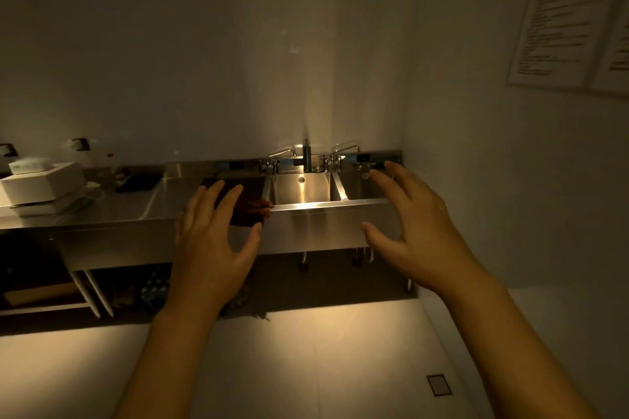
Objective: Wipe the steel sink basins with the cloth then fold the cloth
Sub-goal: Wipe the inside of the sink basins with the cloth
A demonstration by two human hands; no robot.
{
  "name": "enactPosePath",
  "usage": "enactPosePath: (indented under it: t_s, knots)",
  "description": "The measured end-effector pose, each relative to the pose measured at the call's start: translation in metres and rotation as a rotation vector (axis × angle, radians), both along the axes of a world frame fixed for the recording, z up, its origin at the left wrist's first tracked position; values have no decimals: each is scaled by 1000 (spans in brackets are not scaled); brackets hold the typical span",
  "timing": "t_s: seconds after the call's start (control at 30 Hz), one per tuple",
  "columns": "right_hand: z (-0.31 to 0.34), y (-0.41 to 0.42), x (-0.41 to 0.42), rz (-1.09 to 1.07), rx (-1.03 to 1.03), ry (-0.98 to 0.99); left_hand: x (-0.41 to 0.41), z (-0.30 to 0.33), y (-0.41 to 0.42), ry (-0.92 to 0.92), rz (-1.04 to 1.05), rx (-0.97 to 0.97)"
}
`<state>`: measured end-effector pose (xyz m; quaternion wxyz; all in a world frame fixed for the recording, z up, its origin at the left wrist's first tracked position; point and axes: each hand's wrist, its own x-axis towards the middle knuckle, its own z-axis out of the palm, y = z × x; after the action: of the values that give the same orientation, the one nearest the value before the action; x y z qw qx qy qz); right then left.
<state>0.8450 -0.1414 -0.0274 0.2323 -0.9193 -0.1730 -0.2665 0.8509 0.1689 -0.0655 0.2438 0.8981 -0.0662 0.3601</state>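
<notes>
Fingers: both hands spread, holding nothing, left hand (212,241) and right hand (413,224).
Cloth: dark cloth (250,206) draped over the sink (306,206) front edge, left basin.
Nearer: left hand, cloth just beyond its fingertips.

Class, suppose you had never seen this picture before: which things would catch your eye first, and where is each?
Two bare open hands reach forward in the foreground, the left hand and the right hand, holding nothing. Between and beyond them, the brightly lit middle basin of the steel sink gleams under its tap. A dark cloth lies over the sink's front edge beside the left hand.
</notes>
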Motion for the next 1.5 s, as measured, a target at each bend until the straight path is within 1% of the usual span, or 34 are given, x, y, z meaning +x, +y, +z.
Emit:
enactPosePath:
  t_s: [0.13,0.33,0.57,0.73,0.9,1.03,1.23,1.37,1.5]
  knots:
    - [-7,-3,48,10,-9,-15,41,-6,-4,12,16,16]
    - [-17,-18,144,48,0,24,116,-12,-19,10,83,54]
    - [-23,-66,271,58,-6,51,230,-6,-72,47,114,98]
    - [-31,-111,335,74,-10,59,298,-5,-122,59,101,124]
    - [-46,-147,376,60,6,86,348,-17,-166,94,60,144]
    - [-58,-161,400,55,15,114,377,-24,-184,90,37,161]
    - [-66,-158,433,90,27,149,406,-36,-183,107,45,115]
    - [-66,-149,454,101,-21,154,424,-46,-176,136,62,69]
    - [-64,-136,475,117,-49,146,442,-54,-166,113,60,50]
